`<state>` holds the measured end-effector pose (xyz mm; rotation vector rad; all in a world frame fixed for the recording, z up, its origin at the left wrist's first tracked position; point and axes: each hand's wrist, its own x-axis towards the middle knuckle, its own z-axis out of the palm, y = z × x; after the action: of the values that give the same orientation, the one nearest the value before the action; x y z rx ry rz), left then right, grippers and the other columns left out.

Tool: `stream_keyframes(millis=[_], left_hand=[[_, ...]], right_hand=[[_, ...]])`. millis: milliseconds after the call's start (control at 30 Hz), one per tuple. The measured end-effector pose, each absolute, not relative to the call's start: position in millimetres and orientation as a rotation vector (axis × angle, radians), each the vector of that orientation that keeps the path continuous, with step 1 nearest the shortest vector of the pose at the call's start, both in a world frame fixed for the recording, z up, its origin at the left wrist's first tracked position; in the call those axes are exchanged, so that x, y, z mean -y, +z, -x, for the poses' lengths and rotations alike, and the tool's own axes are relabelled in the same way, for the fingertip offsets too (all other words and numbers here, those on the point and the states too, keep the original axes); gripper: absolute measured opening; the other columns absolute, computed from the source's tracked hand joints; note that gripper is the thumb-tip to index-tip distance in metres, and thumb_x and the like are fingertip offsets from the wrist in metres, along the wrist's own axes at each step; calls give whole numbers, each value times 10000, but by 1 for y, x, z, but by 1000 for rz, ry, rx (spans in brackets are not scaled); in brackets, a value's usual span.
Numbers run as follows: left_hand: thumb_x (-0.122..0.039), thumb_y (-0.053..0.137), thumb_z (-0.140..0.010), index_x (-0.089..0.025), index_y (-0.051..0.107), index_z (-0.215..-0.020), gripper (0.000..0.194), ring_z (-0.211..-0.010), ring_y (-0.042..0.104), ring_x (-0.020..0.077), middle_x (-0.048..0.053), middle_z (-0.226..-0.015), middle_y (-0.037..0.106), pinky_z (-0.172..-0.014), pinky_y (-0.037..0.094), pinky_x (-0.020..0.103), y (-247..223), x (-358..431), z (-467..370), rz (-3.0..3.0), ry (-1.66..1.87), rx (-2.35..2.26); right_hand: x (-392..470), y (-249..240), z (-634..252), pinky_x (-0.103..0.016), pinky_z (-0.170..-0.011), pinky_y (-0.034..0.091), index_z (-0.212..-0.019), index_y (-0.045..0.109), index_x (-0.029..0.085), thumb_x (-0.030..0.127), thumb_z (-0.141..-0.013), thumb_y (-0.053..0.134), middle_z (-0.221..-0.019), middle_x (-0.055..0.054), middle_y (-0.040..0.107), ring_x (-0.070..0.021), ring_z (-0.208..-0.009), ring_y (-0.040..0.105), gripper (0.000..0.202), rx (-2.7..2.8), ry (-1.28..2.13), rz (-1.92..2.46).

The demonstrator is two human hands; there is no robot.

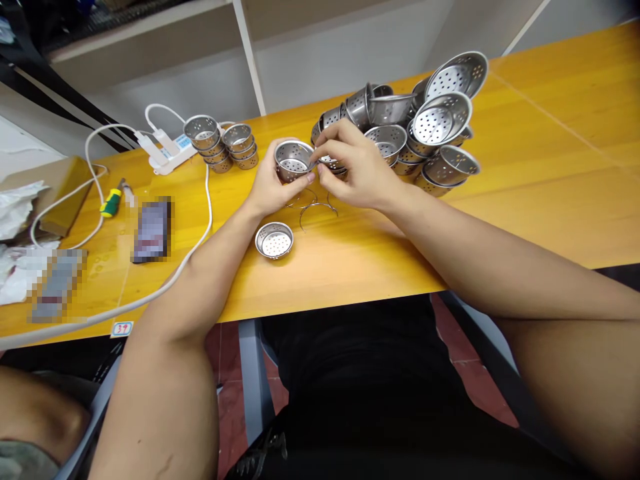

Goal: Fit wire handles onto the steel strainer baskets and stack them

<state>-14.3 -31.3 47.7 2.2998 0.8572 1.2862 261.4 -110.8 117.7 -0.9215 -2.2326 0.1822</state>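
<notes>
My left hand (267, 185) is wrapped round a small perforated metal cup (293, 159), its opening tilted up toward me. At the cup's right rim, my right hand (357, 163) has its thumb and fingertips pinched together; what is between them is too small to make out. Thin curved wire pieces (320, 205) lie on the table just below both hands. Nearer the front edge stands a shallow perforated metal cup (274, 241). Partly hidden behind my right fingers is another perforated cup (333, 163).
A pile of perforated metal cups (393, 110) spreads behind and right of my hands. Two cup stacks (215, 150) stand by a white power strip (173, 157). Its cable crosses the table at left, near a green-yellow screwdriver (111, 203) and two blurred rectangular items (151, 230).
</notes>
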Motion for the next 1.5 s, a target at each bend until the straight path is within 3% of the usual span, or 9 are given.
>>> stream_keyframes(millis=[200,367,567,667,767,933,1133,1300,1500], left_hand=[[-1013,859,-1066,-321,615,-1652,940,-1543,849,384,114,-1567,774,-1388,686,630,47,32,11,-2349,1289,-789],[-980,905,-1051,-343,564,-1694,967,-1544,843,384,106,-1568,756,-1338,715,595,46,35,6,-2345,1253,-720],[-1076,852,-1002,-364,505,-1760,1097,-1548,837,371,124,-1658,722,-1333,728,590,36,23,3,-2247,1267,-495],[-957,958,-1003,-386,451,-1819,1118,-1636,790,397,140,-1763,657,-1323,737,572,28,12,7,-2216,1239,-562],[-808,928,-1092,-456,397,-1868,1004,-1637,783,373,156,-1917,562,-1236,774,519,25,10,15,-2169,1232,-677],[-624,839,-1142,-392,534,-1761,729,-1563,785,338,194,-1908,610,-1191,776,511,37,26,25,-2181,1250,-966],[-588,798,-1141,-370,590,-1737,668,-1541,762,309,169,-1908,620,-1144,771,451,45,36,21,-2222,1188,-1062],[-496,842,-1090,-345,629,-1684,649,-1536,773,311,172,-1871,656,-1168,770,454,52,45,15,-2191,1169,-1051],[-466,847,-1059,-320,628,-1670,665,-1558,783,344,192,-1847,675,-1205,762,501,58,52,12,-2182,1153,-1037]], right_hand=[[109,114,-261,-769,-1318,580,-1481,936,308,390,-1197,666,-1711,-208,734,-496,-1485,697,400,2272,154,904],[103,104,-262,-824,-1375,500,-1571,934,349,355,-1174,684,-1792,-179,690,-512,-1542,678,469,2317,165,835],[102,101,-261,-834,-1384,519,-1585,897,347,494,-1188,779,-1745,-191,722,-530,-1632,632,440,2219,176,742],[101,114,-269,-818,-1364,539,-1440,917,380,556,-1236,749,-1728,-161,737,-518,-1599,652,318,2219,168,758],[98,133,-285,-799,-1354,537,-1330,924,401,672,-1257,720,-1634,-155,775,-500,-1508,663,348,2180,91,840],[94,150,-305,-795,-1313,555,-1283,936,391,796,-1260,633,-1547,-202,795,-497,-1440,636,507,2109,-34,998],[97,150,-304,-899,-1303,570,-1466,908,496,788,-1184,708,-1577,-148,806,-586,-1688,547,453,2264,114,1128],[92,141,-305,-924,-1279,567,-1533,918,406,714,-1165,753,-1667,-191,772,-634,-1689,552,508,2366,57,1098],[85,126,-307,-827,-1436,428,-1491,909,351,695,-1174,778,-1596,-205,812,-583,-1675,494,486,2307,75,1020]])
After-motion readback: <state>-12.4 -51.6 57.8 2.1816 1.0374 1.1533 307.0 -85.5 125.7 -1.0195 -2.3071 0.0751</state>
